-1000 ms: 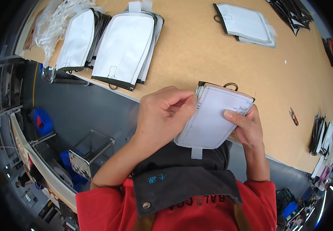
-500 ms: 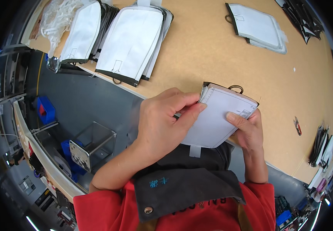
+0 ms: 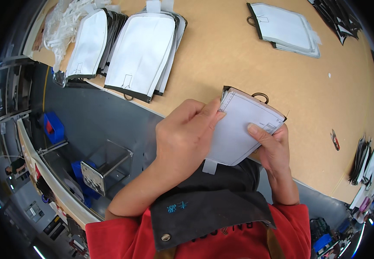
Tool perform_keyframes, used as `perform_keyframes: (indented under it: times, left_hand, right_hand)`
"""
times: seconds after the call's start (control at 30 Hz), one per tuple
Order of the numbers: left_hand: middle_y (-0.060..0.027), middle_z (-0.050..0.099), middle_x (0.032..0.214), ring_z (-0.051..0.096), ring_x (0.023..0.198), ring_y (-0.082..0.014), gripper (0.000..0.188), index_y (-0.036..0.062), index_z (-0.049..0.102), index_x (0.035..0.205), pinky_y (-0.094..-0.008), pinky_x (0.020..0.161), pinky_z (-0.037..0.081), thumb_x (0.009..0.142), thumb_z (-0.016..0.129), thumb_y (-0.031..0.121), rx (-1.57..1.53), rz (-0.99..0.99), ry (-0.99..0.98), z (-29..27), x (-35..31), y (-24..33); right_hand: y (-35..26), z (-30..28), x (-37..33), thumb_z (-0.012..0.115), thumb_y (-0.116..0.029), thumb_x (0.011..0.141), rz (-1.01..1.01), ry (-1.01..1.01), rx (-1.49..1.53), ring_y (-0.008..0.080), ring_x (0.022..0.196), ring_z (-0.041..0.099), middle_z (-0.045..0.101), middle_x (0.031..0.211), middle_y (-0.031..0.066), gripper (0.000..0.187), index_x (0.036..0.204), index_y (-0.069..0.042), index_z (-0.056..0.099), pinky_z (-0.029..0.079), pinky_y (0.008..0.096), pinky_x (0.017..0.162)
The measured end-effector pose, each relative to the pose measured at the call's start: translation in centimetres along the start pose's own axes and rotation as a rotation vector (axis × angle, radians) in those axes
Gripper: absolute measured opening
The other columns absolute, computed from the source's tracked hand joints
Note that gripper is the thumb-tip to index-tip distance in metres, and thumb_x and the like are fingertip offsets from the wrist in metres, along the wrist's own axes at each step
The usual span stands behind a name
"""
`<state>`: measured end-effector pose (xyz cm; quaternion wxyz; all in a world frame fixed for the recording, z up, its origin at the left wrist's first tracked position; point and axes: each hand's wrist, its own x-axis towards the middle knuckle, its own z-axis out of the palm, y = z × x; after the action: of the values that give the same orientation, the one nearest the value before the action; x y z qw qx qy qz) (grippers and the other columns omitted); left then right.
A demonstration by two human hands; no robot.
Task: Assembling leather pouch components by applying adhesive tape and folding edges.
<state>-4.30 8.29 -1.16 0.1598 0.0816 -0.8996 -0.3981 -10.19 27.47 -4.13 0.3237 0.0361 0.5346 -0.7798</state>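
Observation:
I hold a flat white-backed pouch piece (image 3: 236, 131) in front of me, just over the near table edge. Its far edge is dark and carries a bronze-coloured metal ring (image 3: 261, 97); a pale tab (image 3: 209, 166) sticks out at the near end. My left hand (image 3: 185, 131) pinches the piece's far left edge between thumb and fingers. On the opposite side my right hand (image 3: 274, 144) grips it, thumb on the white face and fingers underneath. Printed lines run around the white face.
Stacks of similar white pieces (image 3: 141, 56) lie at the table's far left, beside white strips (image 3: 61, 36) in a plastic bag. More pieces (image 3: 284, 28) lie far right. Red-handled thread snips (image 3: 335, 140) rest at right, near dark and white pieces (image 3: 362, 164). A stool (image 3: 94, 177) stands at left.
The pouch piece and both hands have shifted slightly left. My left fingers have moved a little farther up its left edge, still pinching. The view has turned slightly.

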Motion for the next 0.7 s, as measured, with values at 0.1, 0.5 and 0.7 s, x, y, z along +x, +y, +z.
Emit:
perform_keyframes:
  times: [0.1,0.5,0.7]
  left_hand:
    - [-0.0064,0.065,0.078,0.061,0.07,-0.0134,0.028,-0.0006,0.072,0.109,-0.025,0.059,0.048,0.081,0.077,0.0,-0.243,-0.116,-0.037,-0.3,0.7,-0.3]
    - [-0.0043,0.064,0.079,0.056,0.069,-0.0098,0.033,0.0004,0.073,0.113,-0.0225,0.06,0.045,0.08,0.077,-0.002,-0.091,0.026,0.098,1.0,0.8,0.5]
    - [-0.0054,0.066,0.083,0.059,0.072,-0.0097,0.033,0.0025,0.073,0.112,-0.0226,0.061,0.047,0.079,0.079,-0.001,-0.193,-0.072,0.075,1.0,0.8,0.4]
  right_hand:
    - [-0.3,0.0,0.0,0.072,-0.004,0.088,-0.005,-0.027,0.03,0.0182,0.1,0.066,0.069,0.112,0.0138,0.038,0.122,0.006,0.06,0.054,0.0329,0.087]
    - [0.3,0.7,-0.2,0.069,-0.003,0.088,0.023,-0.03,0.067,0.0179,0.102,0.066,0.069,0.111,0.0113,0.036,0.122,0.004,0.06,0.051,0.032,0.091]
    - [0.8,0.0,0.0,0.07,-0.005,0.09,-0.071,0.016,0.058,0.0175,0.097,0.067,0.069,0.11,0.013,0.033,0.12,0.006,0.061,0.054,0.0314,0.085]
